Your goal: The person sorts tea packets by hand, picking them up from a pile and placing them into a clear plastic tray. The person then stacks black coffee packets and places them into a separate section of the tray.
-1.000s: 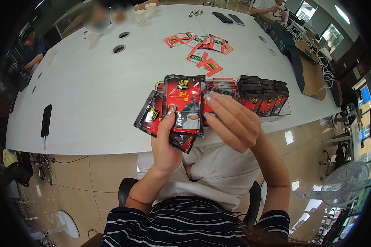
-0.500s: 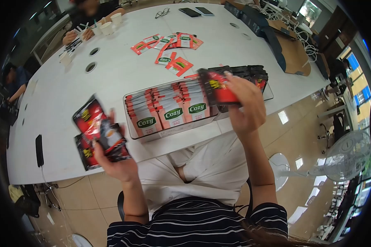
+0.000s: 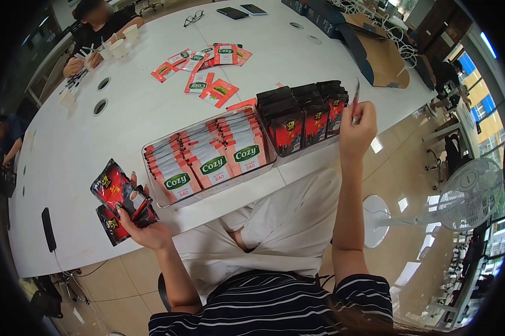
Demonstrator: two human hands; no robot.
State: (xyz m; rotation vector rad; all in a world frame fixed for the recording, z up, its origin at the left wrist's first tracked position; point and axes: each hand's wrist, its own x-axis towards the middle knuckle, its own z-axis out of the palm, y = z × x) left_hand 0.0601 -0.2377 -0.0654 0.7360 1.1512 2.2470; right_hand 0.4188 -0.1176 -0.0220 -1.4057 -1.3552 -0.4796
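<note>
Several red and black coffee packets (image 3: 112, 185) are fanned out in my left hand (image 3: 149, 231), left of the clear tray of Cozy packets. In my right hand (image 3: 359, 131) is one packet (image 3: 356, 96), seen nearly edge-on, at the right end of the black-packet tray. Rows of pink and white Cozy packets (image 3: 213, 164) fill the left tray (image 3: 207, 194). Beside it, the second tray (image 3: 305, 151) holds upright rows of black and red packets (image 3: 288, 132). Loose Cozy packets (image 3: 199, 83) lie in a pile behind the trays.
Across the white table (image 3: 45, 168), a person (image 3: 98, 28) handles small items near paper cups (image 3: 118, 49). Glasses (image 3: 193, 18) and two phones (image 3: 233, 13) lie at the back. An opened cardboard box (image 3: 378, 53) with white cables is at the back right. A fan (image 3: 468, 193) stands at right.
My right hand has moved right with its packet, from over the black packets to their tray's right end. My left hand still holds its packets. The view has shifted slightly.
</note>
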